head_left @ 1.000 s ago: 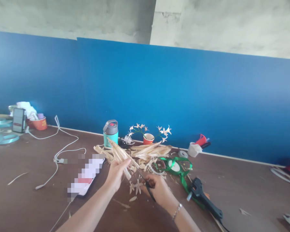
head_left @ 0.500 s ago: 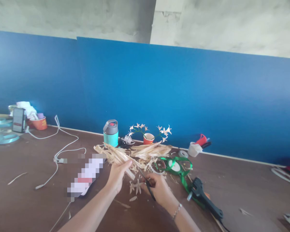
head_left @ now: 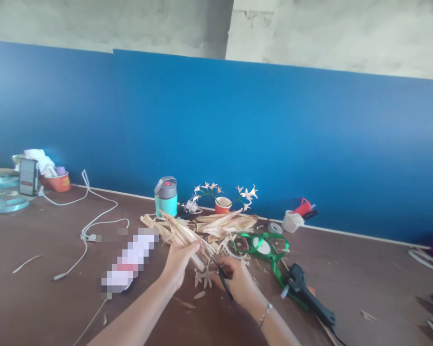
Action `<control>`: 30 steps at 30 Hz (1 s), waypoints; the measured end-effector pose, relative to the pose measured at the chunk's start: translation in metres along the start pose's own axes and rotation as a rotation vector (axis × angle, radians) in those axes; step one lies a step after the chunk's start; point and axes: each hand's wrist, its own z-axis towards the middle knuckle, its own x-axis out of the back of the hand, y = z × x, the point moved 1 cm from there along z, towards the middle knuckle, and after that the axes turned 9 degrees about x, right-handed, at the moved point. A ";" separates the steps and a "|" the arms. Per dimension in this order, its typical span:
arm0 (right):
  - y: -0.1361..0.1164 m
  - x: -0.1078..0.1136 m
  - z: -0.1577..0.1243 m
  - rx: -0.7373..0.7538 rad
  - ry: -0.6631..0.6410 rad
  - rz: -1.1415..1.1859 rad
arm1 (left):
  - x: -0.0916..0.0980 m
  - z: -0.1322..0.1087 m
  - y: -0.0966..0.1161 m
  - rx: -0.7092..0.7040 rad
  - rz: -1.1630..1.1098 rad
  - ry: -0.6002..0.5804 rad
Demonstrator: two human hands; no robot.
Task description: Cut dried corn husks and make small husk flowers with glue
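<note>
My left hand point(head_left: 177, 263) is closed, thumb on top, around a pale dried corn husk point(head_left: 178, 231) that slants up and to the left. Black scissors point(head_left: 223, 282) are gripped in my right hand point(head_left: 241, 283), and their blades point toward the husk's near right edge. Whether the blades touch the husk I cannot tell. Below the hands, small star-shaped husk pieces point(head_left: 206, 277) and a loose petal-like piece point(head_left: 199, 294) lie on the brown table point(head_left: 187, 327). More husks point(head_left: 227, 225) are heaped behind.
Right of my hands are a green ribbon spool point(head_left: 261, 245) and a black glue gun point(head_left: 310, 298). Behind stand a turquoise flask point(head_left: 166, 204) and a red paper cup point(head_left: 222, 206) with husk flowers. A blurred-out power strip point(head_left: 132, 264) and white cable point(head_left: 101, 204) lie left.
The view has shifted slightly. The husk in my left hand has moved a little right, closer to the scissors. Both hands keep their hold.
</note>
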 end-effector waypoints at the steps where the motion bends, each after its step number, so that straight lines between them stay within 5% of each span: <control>1: 0.001 0.000 0.000 0.005 0.000 0.001 | 0.000 0.000 -0.001 -0.002 -0.001 -0.010; 16: -0.002 -0.001 0.000 -0.015 0.012 -0.010 | 0.000 -0.001 -0.003 0.022 -0.009 0.011; 22: -0.012 0.005 -0.003 -0.227 -0.172 0.121 | 0.008 0.006 0.007 -0.022 -0.035 0.104; 30: -0.020 0.013 -0.005 -0.216 -0.240 0.304 | 0.014 0.013 0.012 -0.074 -0.007 0.109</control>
